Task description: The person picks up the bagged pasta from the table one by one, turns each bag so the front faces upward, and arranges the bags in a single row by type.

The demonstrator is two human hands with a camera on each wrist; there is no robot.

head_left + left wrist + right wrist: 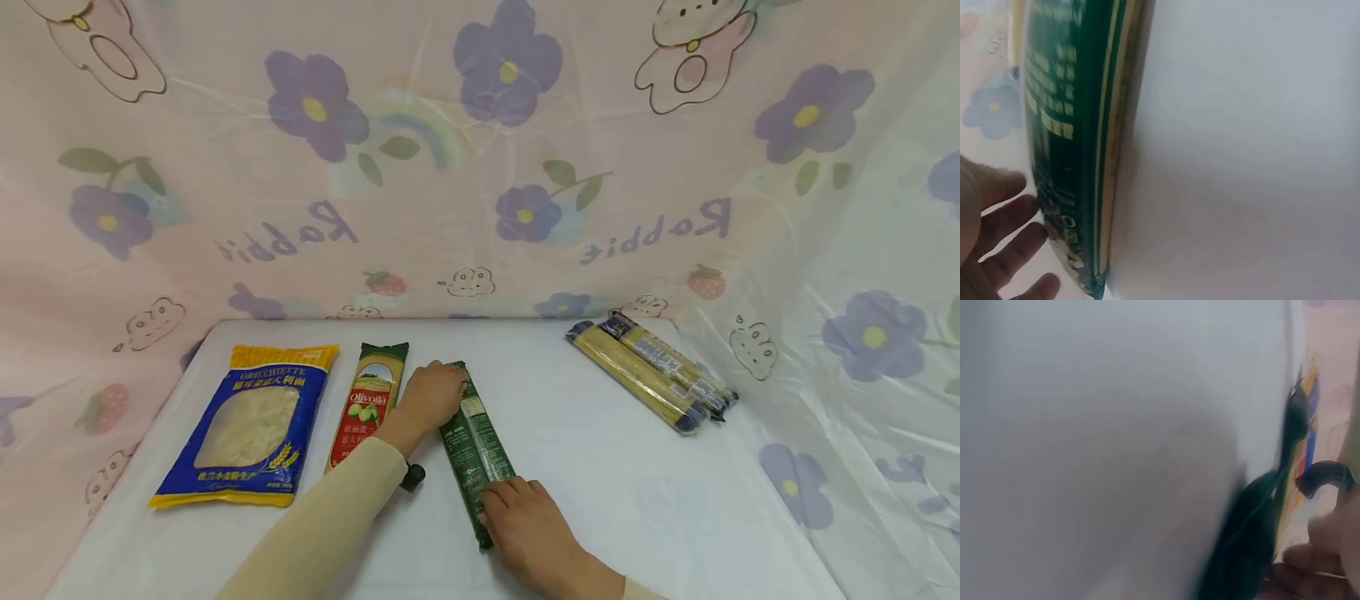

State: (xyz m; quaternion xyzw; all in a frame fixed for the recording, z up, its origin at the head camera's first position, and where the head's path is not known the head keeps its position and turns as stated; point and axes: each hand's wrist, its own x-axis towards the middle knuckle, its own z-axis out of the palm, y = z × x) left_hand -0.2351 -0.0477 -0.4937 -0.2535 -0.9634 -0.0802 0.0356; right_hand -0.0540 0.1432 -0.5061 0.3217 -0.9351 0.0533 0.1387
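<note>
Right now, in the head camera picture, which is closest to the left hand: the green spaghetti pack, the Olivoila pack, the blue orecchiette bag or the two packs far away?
1. Green spaghetti pack: the left hand rests on its far end.
2. Olivoila pack: right beside the hand, on its left.
3. Blue orecchiette bag: farther left.
4. Two spaghetti packs: far right, near the back corner.

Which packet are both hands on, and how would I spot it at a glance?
On the white table, look just left of the middle, beside the red-labelled Olivoila pack. The dark green spaghetti packet lies there, the left hand at its far end and the right hand at its near end. It is the only all-green packet.
</note>
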